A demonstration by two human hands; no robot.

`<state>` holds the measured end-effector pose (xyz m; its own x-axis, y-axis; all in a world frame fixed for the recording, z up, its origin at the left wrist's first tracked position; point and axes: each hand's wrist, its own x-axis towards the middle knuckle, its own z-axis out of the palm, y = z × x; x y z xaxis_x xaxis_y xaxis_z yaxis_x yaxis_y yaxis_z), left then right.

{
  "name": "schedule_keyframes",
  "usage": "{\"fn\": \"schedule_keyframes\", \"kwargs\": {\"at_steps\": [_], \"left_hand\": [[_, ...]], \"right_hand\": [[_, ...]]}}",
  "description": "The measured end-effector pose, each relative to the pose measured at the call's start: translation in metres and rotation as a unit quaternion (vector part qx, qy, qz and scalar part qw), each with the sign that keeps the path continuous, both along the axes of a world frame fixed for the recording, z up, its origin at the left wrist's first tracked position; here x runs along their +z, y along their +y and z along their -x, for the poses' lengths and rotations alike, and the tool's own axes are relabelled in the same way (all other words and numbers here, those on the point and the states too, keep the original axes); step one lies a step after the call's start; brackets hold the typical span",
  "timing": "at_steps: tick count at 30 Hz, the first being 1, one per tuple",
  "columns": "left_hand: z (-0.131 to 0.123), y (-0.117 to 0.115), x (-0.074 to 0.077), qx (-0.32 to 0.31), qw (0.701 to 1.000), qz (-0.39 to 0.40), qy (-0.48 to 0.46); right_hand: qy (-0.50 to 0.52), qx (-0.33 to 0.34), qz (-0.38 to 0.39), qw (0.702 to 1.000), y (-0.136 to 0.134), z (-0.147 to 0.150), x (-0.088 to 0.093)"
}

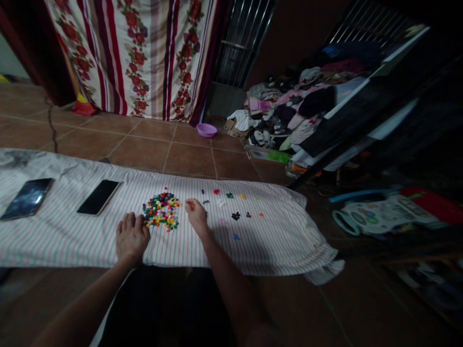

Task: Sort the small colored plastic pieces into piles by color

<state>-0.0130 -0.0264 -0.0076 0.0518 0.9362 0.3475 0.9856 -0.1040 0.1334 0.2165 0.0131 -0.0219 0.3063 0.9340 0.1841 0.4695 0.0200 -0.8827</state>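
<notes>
A pile of small multicoloured pieces (161,210), perhaps beads, lies on a striped cloth (173,253). My left hand (132,237) rests palm down on the cloth at the pile's lower left edge, its fingers stretched out and holding nothing. Just right of the pile is my right hand (196,215), fingers drawn together in a pinch; whatever is between them is too small to tell. Further right, small groups sorted by colour sit apart: black pieces (236,216), dark green pieces (229,195), red pieces (216,192), yellow pieces (242,196), blue pieces (236,236) and several others.
Two dark-screened devices, a phone (99,197) and a larger tablet-like one (28,198), lie left of the pile. Beyond the cloth, a purple basin (207,130) stands on the tiled floor before a floral curtain (144,62). Heaped clothes (289,106) are at the right back.
</notes>
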Motion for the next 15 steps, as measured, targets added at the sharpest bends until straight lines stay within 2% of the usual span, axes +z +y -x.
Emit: {"fn": "schedule_keyframes", "kwargs": {"at_steps": [6,11,15], "left_hand": [[0.000,-0.001,0.002,0.003,1.000,0.002,0.002],[-0.001,-0.001,0.002,0.006,1.000,0.013,-0.006],[0.000,0.000,0.001,0.006,1.000,0.019,-0.023]], "right_hand": [[-0.024,-0.082,0.014,0.996,0.012,-0.055,0.008],[-0.093,-0.154,0.036,0.983,0.017,-0.102,0.020],[-0.156,-0.177,0.067,0.970,0.018,-0.128,0.028]]}}
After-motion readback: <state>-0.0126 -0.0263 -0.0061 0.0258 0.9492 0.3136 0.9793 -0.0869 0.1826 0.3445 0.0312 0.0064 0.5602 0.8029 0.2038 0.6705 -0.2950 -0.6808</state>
